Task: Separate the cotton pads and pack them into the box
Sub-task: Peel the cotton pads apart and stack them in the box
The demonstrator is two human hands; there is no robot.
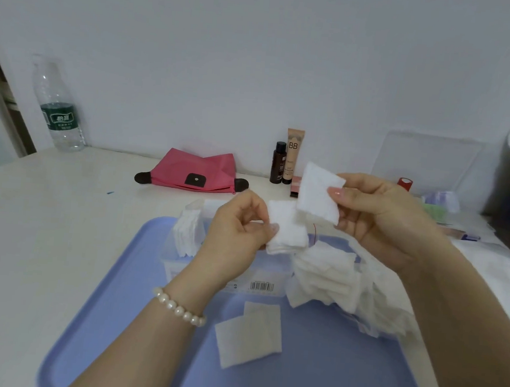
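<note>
My left hand (239,225) grips a small stack of white cotton pads (286,229) above the clear plastic box (241,279). My right hand (380,215) pinches a single white cotton pad (319,192) between thumb and fingers, held up just right of the stack. Some pads (188,232) stand on edge in the left end of the box. A loose heap of pads (329,275) in a clear bag lies to the right. Two separate pads (249,333) lie flat on the blue tray (119,274).
On the white table behind the tray are a pink pouch (194,171), a dark bottle (278,163), a BB cream tube (293,156) and a water bottle (57,107) at far left. A clear lid (427,164) leans on the wall at right.
</note>
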